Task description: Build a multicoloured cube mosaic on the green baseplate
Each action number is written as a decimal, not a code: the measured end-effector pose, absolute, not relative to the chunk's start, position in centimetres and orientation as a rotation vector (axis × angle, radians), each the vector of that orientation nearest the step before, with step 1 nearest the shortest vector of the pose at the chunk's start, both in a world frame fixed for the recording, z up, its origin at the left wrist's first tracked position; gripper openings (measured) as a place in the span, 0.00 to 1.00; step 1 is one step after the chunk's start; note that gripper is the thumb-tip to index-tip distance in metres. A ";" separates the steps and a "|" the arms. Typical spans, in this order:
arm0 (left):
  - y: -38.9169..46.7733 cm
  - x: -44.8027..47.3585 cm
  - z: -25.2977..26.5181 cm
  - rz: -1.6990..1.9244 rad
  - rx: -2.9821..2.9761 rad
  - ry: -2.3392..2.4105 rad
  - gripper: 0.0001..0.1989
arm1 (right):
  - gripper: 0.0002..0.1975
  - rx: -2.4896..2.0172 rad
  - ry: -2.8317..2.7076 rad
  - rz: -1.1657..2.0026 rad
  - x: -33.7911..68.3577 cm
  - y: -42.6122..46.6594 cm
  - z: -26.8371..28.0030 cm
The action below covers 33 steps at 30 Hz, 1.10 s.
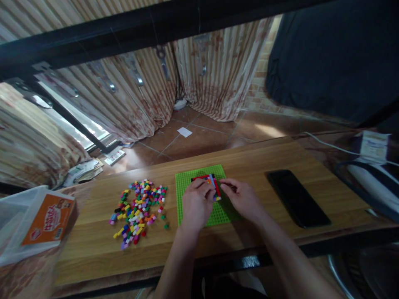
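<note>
A green studded baseplate lies on the wooden board, with a patch of small building bricks in red, blue, black and other colours fixed on it. My left hand is over the left part of this patch, its thumb and fingers curled together against the bricks and covering some of them. Just right of the patch is my right hand, thumb and forefinger pinched close together. Whatever either pinch holds is too small or hidden to make out.
Loose coloured bricks are spread left of the baseplate on the wooden board. A black phone lies on the right. A clear plastic box with an orange label stands far left, and a white cable runs at the back right.
</note>
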State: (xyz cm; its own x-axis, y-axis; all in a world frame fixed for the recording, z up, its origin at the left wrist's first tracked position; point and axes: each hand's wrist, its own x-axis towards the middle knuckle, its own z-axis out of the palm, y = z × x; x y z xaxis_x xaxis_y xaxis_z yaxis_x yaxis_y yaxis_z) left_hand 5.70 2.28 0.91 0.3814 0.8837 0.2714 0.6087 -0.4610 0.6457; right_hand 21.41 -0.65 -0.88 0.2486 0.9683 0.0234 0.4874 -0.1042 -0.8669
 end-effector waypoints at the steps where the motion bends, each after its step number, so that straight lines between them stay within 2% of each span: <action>1: 2.2 5.7 0.8 0.844 2.189 1.289 0.07 | 0.14 -1.712 -1.350 0.756 21.4 -0.7 -0.9; 9: 1.9 5.5 -0.3 0.926 2.219 1.324 0.07 | 0.15 -1.579 -1.273 0.955 20.5 -0.7 -1.5; 20: 1.3 6.1 -1.2 1.150 2.242 1.344 0.07 | 0.13 -1.645 -1.277 0.935 19.8 -0.4 -0.8; 33: 1.3 6.7 -1.5 1.172 2.192 1.373 0.09 | 0.15 -1.718 -1.183 0.952 19.1 -0.2 -0.6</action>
